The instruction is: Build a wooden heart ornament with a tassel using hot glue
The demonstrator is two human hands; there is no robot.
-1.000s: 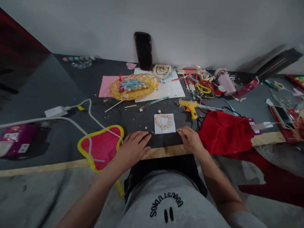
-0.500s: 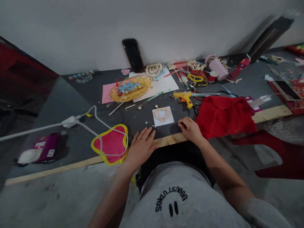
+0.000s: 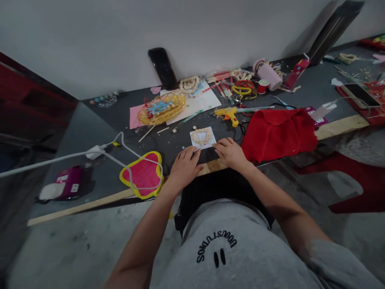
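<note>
The right hand (image 3: 231, 153) has moved in to the near right corner of the white card (image 3: 213, 141). The heart of beads (image 3: 207, 139) lies on it, ahead of both hands, tip towards the person. The left hand (image 3: 185, 167), apart from the right, rests open by the near left corner; whether the right's bunched fingers grip anything, I cannot tell.

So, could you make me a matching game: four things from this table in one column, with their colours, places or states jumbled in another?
1. Bottle
2. Basket
3. Cloth
4. Card

a. Under the pale heart
b. Pink
c. Holding blue pieces
d. Red

Pairs: 1-b; 2-c; 3-d; 4-a
</note>
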